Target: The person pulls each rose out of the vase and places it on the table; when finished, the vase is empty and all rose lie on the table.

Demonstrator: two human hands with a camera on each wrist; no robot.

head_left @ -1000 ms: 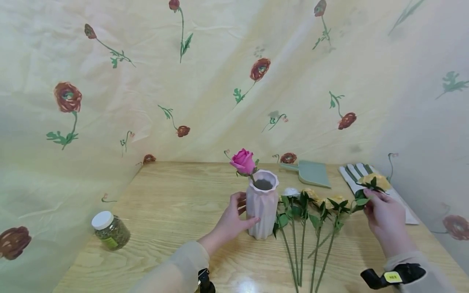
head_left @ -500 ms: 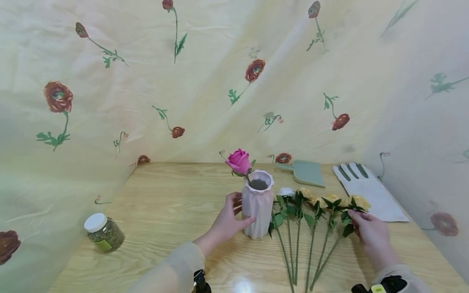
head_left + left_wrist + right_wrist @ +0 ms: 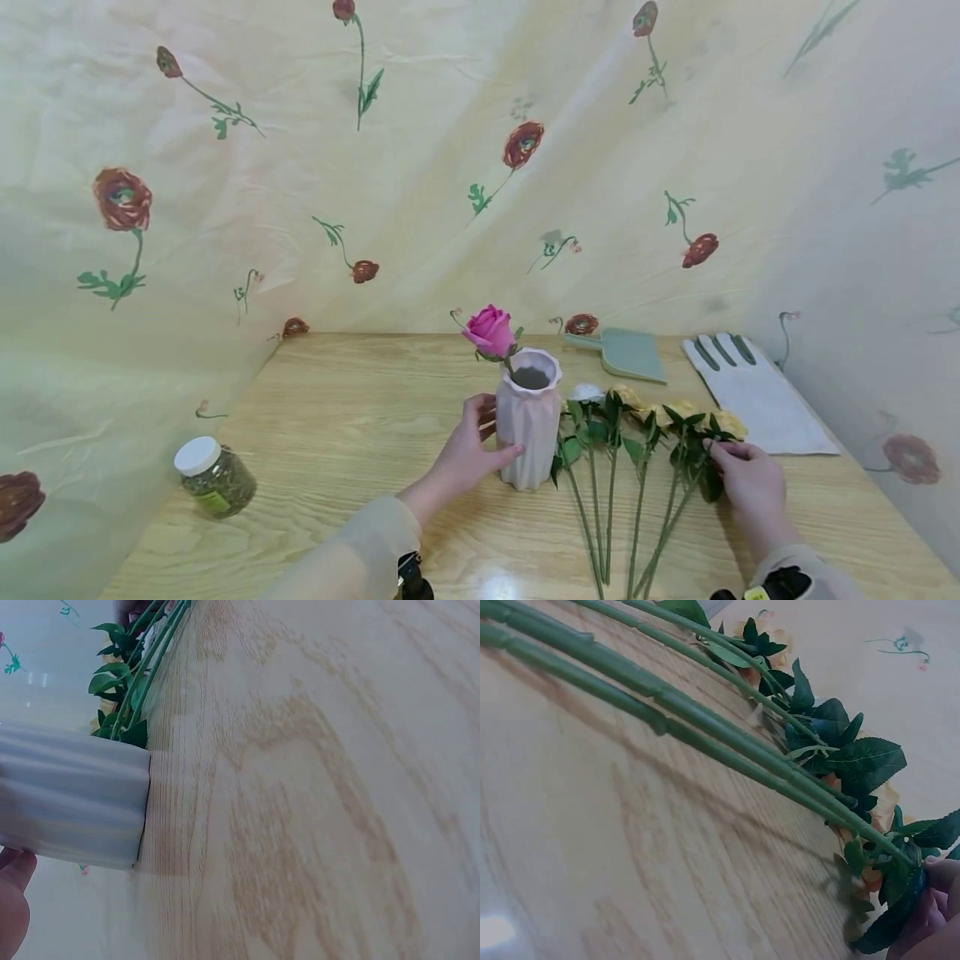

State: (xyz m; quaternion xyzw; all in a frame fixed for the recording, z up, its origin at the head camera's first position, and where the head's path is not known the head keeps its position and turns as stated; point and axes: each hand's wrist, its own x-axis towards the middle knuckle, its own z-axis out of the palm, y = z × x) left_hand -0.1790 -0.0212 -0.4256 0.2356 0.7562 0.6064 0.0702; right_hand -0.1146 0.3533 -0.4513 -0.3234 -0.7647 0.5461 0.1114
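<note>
My left hand (image 3: 467, 457) grips the side of a pale pink fluted vase (image 3: 528, 437), thumb in front and fingers behind. The vase stands upright, and one pink rose (image 3: 490, 332) leans out over its left rim. In the left wrist view the vase (image 3: 71, 795) appears sideways with part of my hand below it. My right hand (image 3: 752, 490) pinches the stem of a yellow rose (image 3: 729, 424) just under its bloom. This is the rightmost of several roses lying in a row. In the right wrist view my fingertips are among its green leaves (image 3: 900, 911).
A white rose (image 3: 587, 392) lies at the row's left end, near the vase. Behind are a grey-green dustpan (image 3: 633, 357) and a flat white glove-like item (image 3: 765, 408) with dark green stripes. A white-lidded jar (image 3: 216, 479) stands at the left. Floral sheeting borders the table.
My right hand has brought the yellow rose left and down from over the glove-like item to the row of roses. The left hand stays on the vase. The head view has shifted slightly.
</note>
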